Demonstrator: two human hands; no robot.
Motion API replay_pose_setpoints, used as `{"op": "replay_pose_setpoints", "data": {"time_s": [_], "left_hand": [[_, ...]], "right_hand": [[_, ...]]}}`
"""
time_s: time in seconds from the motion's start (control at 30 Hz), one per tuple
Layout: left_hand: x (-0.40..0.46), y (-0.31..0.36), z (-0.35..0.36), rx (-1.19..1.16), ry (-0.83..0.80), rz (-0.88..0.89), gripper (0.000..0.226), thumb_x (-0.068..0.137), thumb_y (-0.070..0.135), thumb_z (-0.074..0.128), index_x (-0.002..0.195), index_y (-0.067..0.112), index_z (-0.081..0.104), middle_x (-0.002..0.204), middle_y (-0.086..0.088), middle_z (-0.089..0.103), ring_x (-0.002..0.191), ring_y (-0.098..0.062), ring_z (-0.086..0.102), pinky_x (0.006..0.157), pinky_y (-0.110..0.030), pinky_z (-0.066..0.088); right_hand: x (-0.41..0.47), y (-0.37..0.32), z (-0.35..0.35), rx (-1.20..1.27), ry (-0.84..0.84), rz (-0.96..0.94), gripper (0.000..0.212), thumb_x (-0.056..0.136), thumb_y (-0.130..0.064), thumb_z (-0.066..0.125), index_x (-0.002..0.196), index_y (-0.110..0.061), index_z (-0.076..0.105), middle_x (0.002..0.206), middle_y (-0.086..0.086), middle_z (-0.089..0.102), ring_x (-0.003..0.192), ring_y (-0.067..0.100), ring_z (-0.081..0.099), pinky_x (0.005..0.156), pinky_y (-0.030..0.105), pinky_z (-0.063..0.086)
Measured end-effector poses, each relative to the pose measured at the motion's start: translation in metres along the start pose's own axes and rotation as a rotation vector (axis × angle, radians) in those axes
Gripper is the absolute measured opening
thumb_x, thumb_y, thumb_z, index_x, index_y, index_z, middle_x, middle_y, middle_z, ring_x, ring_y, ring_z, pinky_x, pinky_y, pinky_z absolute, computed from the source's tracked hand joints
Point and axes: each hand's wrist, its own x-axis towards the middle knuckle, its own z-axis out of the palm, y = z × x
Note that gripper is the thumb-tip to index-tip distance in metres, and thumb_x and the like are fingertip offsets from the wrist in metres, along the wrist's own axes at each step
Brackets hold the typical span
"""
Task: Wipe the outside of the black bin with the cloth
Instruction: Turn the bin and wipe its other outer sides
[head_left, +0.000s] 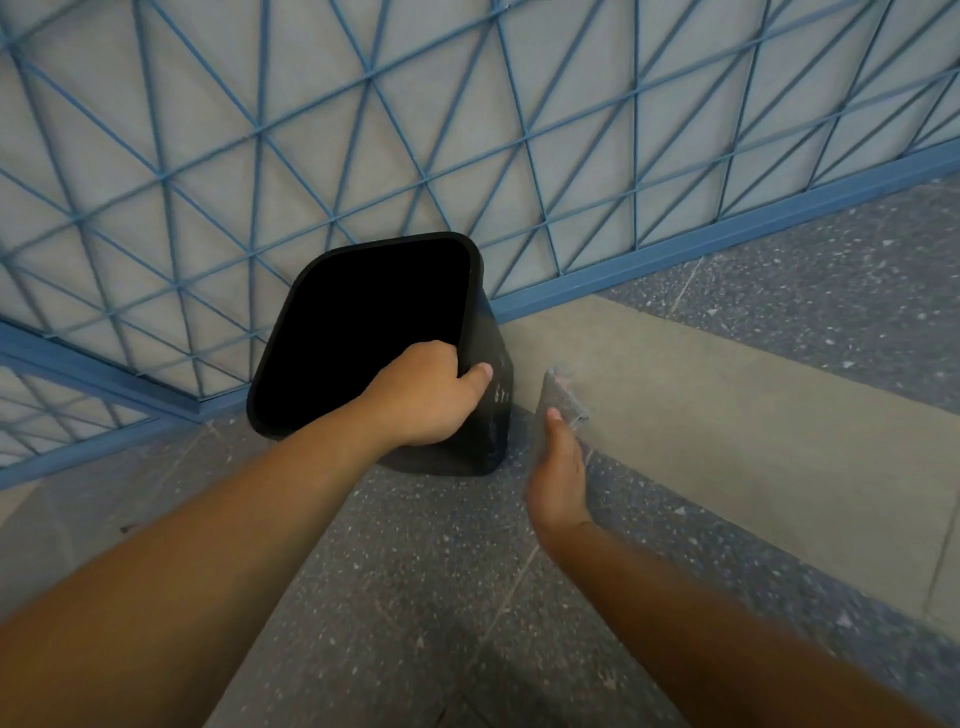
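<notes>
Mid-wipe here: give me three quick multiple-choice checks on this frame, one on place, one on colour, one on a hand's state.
1. Where does the black bin stand?
A. on the floor by the lattice panel
B. on a shelf
C. on a chair

2. What colour is the lattice panel?
A. red
B. blue
C. yellow

3. What is the left hand doing?
A. hanging idle
B. lying flat on the floor
C. gripping the bin's rim

Answers: 1 A, its base meets the speckled floor beside the panel; 2 B, the bars are blue; 3 C, thumb outside, fingers curled over the rim.
</notes>
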Motion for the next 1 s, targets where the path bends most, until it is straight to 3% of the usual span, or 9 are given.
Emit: {"op": "replay_pose_setpoints", "data": {"time_s": [0.1,0.23,0.33,0.43,0.6,0.67,0.77,0.9,1.0], "left_hand": [[-0.001,0.001,0.002,-0.061,0.029,-0.003,0.037,0.095,0.032,0.054,0.066,0.009,0.051,0.067,-0.008,0.056,0.066,-0.026,0.057,0.059,-0.035,0.042],[0.002,0.003,0.001,-0.152,-0.001,-0.002,0.033,0.091,0.022,0.055,0.062,0.007,0.048,0.062,-0.012,0.053,0.058,-0.026,0.053,0.058,-0.037,0.042],[0.004,0.005,0.001,-0.168,0.01,-0.016,0.032,0.091,0.024,0.053,0.063,0.008,0.051,0.064,-0.012,0.057,0.064,-0.03,0.058,0.062,-0.039,0.047],[0.005,0.006,0.0,-0.195,0.012,-0.046,0.034,0.09,0.025,0.052,0.059,0.011,0.047,0.06,-0.008,0.051,0.061,-0.03,0.054,0.061,-0.04,0.045],[0.006,0.007,-0.001,-0.254,-0.036,-0.071,0.036,0.09,0.022,0.054,0.056,0.013,0.047,0.053,-0.001,0.049,0.049,-0.018,0.047,0.052,-0.028,0.036],[0.007,0.007,0.0,-0.262,-0.038,-0.076,0.036,0.09,0.022,0.053,0.056,0.012,0.046,0.051,0.0,0.047,0.047,-0.017,0.045,0.051,-0.028,0.035],[0.007,0.007,0.001,-0.263,-0.023,-0.09,0.035,0.089,0.023,0.054,0.057,0.012,0.046,0.053,-0.003,0.047,0.051,-0.02,0.047,0.053,-0.031,0.036],[0.007,0.006,0.0,-0.287,-0.03,-0.079,0.038,0.089,0.022,0.055,0.054,0.014,0.046,0.047,0.005,0.046,0.044,-0.013,0.044,0.05,-0.027,0.034],[0.006,0.007,0.0,-0.278,-0.022,-0.083,0.037,0.09,0.021,0.054,0.054,0.014,0.046,0.05,0.0,0.046,0.047,-0.016,0.045,0.051,-0.029,0.035]], "right_hand": [[0.004,0.009,0.031,0.03,-0.192,-0.019,0.052,0.109,-0.027,0.033,0.158,-0.011,0.029,0.162,0.003,0.034,0.15,0.016,0.032,0.124,0.034,0.024],[0.037,0.003,0.057,0.015,-0.146,-0.039,0.056,0.108,-0.023,0.039,0.16,-0.011,0.023,0.169,0.01,0.019,0.155,0.024,0.023,0.127,0.046,0.02],[0.072,-0.011,0.054,0.116,-0.135,-0.019,0.051,0.108,-0.024,0.038,0.157,-0.013,0.032,0.162,0.008,0.037,0.15,0.022,0.035,0.126,0.042,0.024],[0.077,-0.01,0.053,0.155,-0.132,0.148,0.049,0.108,-0.031,0.039,0.15,-0.008,0.045,0.152,0.016,0.051,0.14,0.029,0.049,0.121,0.045,0.034],[0.05,-0.005,0.055,0.096,-0.245,-0.159,0.06,0.103,-0.032,0.046,0.158,-0.015,0.031,0.163,0.003,0.035,0.151,0.018,0.032,0.126,0.04,0.022],[0.069,-0.011,0.055,0.004,-0.206,-0.108,0.052,0.107,-0.028,0.039,0.157,-0.016,0.033,0.163,0.005,0.035,0.151,0.019,0.032,0.127,0.041,0.021],[0.093,-0.008,0.047,-0.007,-0.141,0.144,0.049,0.106,-0.034,0.042,0.148,-0.01,0.048,0.148,0.015,0.054,0.136,0.026,0.052,0.12,0.045,0.035],[0.063,-0.009,0.05,0.039,-0.302,-0.056,0.072,0.09,-0.046,0.051,0.153,-0.012,0.041,0.154,0.011,0.048,0.144,0.022,0.045,0.123,0.042,0.032],[0.081,-0.02,0.053,-0.029,-0.207,0.021,0.059,0.1,-0.041,0.049,0.151,-0.011,0.044,0.152,0.009,0.051,0.139,0.022,0.048,0.122,0.041,0.033]]}}
